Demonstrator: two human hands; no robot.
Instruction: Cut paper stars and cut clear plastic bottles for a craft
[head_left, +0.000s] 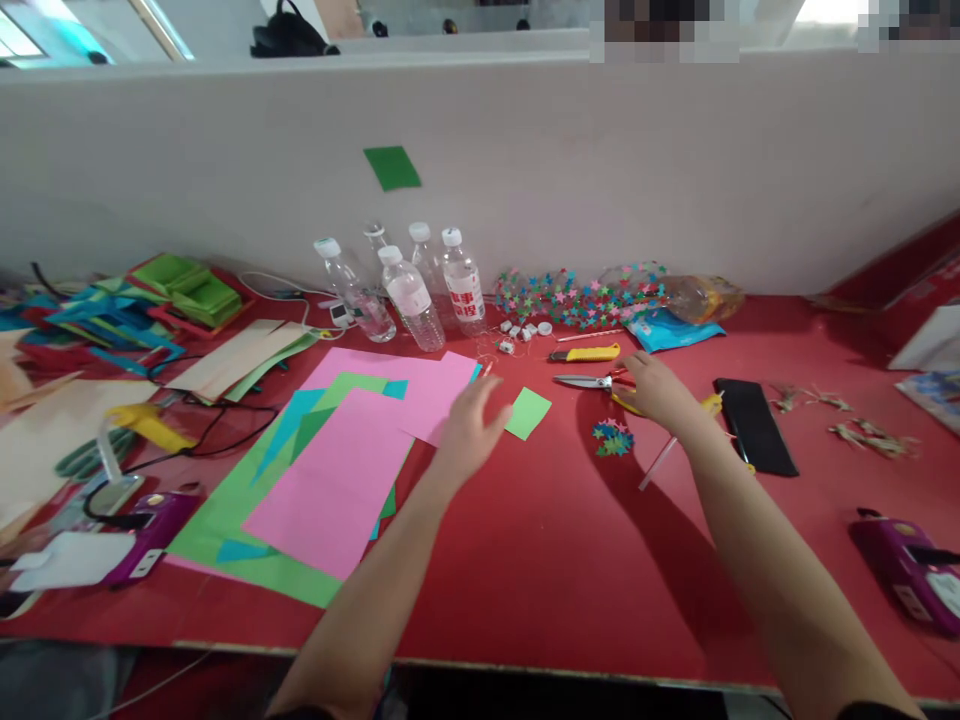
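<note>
My left hand hovers between the pink paper and a small light-green paper square, its thumb and fingers apart with nothing in them. The fingers of my right hand are curled over the red-and-yellow handles of a pair of scissors, whose blades point left; the fingertips partly hide the handles. Just behind the blades lies a yellow utility knife. A little pile of coloured paper stars sits in front of the scissors, with a clear stick beside it.
Plastic bottles stand along the back wall, next to a star-covered bottle piece lying down. A blue packet, black phone and purple device are on the right. At left are a yellow glue gun and cables.
</note>
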